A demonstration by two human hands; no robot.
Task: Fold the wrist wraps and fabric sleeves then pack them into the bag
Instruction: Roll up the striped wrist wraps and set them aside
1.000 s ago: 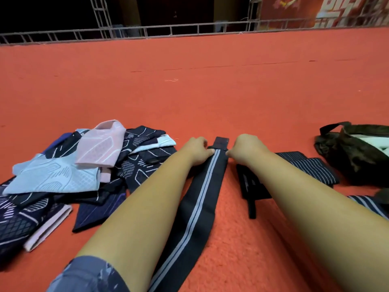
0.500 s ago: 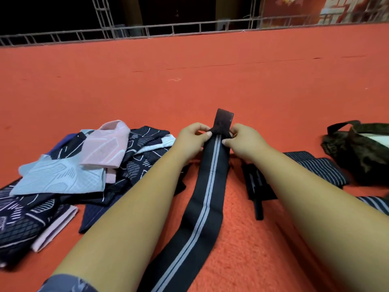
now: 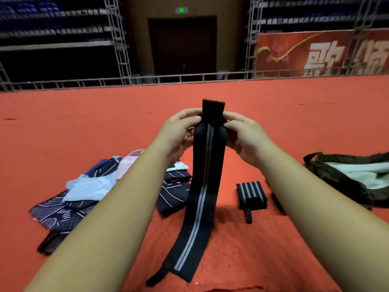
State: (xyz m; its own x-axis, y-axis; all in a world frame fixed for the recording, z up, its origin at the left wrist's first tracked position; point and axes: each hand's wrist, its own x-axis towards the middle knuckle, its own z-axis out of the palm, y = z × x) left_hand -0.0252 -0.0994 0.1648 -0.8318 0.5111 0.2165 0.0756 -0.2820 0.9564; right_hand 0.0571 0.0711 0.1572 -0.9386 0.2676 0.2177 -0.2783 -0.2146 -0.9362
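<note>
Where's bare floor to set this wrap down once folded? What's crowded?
Free: the wide red carpet beyond the held wrist wrap, up to the railing. There is also a smaller patch between that wrap and the folded wrap. Crowded: on the left, the sleeve pile. On the right, the gap from the folded wrap to the bag is tight.

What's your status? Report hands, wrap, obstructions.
Left hand and right hand both pinch top of long black grey-striped wrist wrap, tail on red carpet. Not yet folded. Dark camouflage fabric bag open at right, nothing in the way.
</note>
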